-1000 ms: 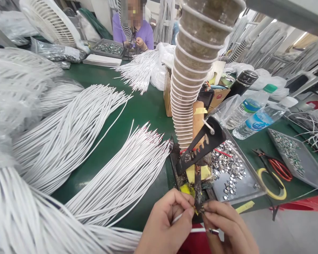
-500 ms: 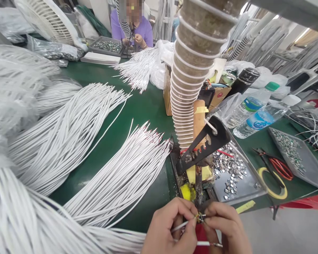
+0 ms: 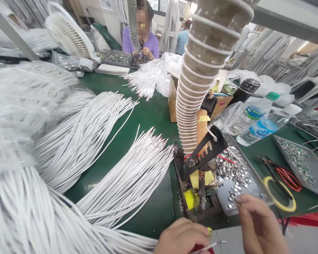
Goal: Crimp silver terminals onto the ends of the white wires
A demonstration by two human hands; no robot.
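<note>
My left hand (image 3: 184,237) is at the bottom centre, its fingers closed round a white cable (image 3: 210,246) whose end with a small metal tip sticks out to the right. My right hand (image 3: 261,224) is apart from it, over the near edge of a grey tray (image 3: 257,197) of small metal connector shells (image 3: 234,190). Its thumb and forefinger are bent together; anything between them is too small to make out. Just beyond my left hand stands a soldering stand with a black notched bracket (image 3: 204,155) and a dark upright iron (image 3: 201,190). A yellow sponge (image 3: 190,199) lies at its foot.
Bundles of white cables (image 3: 127,176) cover the left side. A ribbed fume hose (image 3: 201,70) hangs over the middle. On the right are water bottles (image 3: 265,123), pliers (image 3: 278,173), a tape roll (image 3: 279,194) and a second parts tray (image 3: 302,162). A co-worker (image 3: 140,38) sits opposite.
My hands have parted from the joint at the iron. The right has moved right to the shell tray; the left has dropped slightly with the cable. The view has shifted a little.
</note>
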